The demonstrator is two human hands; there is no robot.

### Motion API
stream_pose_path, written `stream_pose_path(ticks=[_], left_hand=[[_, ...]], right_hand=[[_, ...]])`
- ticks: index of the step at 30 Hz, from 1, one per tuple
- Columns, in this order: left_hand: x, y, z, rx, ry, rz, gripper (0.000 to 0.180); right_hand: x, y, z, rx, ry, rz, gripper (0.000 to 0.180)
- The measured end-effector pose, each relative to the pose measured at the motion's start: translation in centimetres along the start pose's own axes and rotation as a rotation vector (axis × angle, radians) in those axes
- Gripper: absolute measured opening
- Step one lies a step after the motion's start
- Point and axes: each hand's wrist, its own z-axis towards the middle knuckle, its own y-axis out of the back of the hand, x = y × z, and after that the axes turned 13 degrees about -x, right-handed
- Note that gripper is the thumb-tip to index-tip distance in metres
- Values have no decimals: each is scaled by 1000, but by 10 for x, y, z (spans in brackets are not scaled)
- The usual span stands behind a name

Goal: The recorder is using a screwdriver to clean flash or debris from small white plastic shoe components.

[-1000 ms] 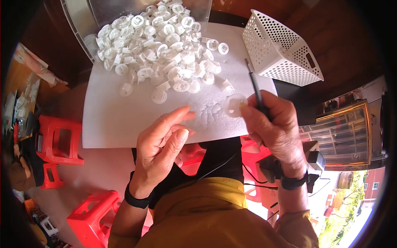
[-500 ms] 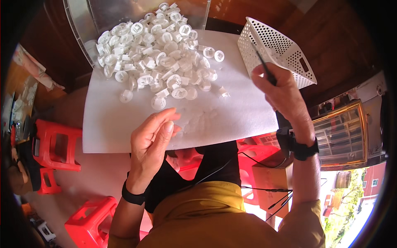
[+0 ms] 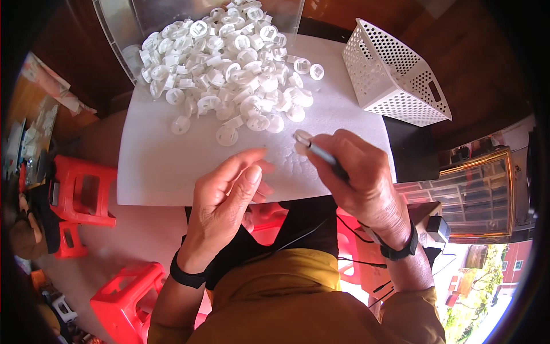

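My right hand (image 3: 364, 175) is closed around a slim dark-handled tool (image 3: 325, 156) with a greyish shaft that points up and left. At its tip, by my fingertips, is a pale round plastic piece (image 3: 301, 141); whether I pinch it or it only lies behind the tool, I cannot tell. My left hand (image 3: 226, 192) hovers over the near edge of the white foam sheet (image 3: 154, 172), fingers loosely bent, thumb apart, nothing visible in it. Beyond both hands spreads a heap of small white round plastic fittings (image 3: 229, 74), the closest being a loose disc (image 3: 227, 136).
A white perforated basket (image 3: 407, 109) stands at the far right of the sheet. Behind the heap rises a clear plastic bin (image 3: 117, 46). Red stools (image 3: 86, 189) are on the floor at the left, and cables (image 3: 361, 262) hang near my lap at the right.
My right hand has come down and left from beside the basket, bringing the tool over the sheet near my left hand. The small piece lying right of the heap has left its spot.
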Motion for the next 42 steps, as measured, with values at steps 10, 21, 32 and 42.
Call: stream_pose_path(ticks=[10, 21, 32, 42], left_hand=[[2, -7, 0, 233, 253, -266, 39], [-1, -14, 2, 240, 231, -254, 34], [0, -14, -3, 148, 38, -224, 46], [6, -17, -8, 105, -94, -218, 42]], right_hand=[[6, -18, -33, -24, 162, 120, 44], [-4, -18, -45, -48, 199, 62, 47], [8, -16, -47, -86, -531, 621, 10], [13, -23, -44, -60, -678, 767, 11]])
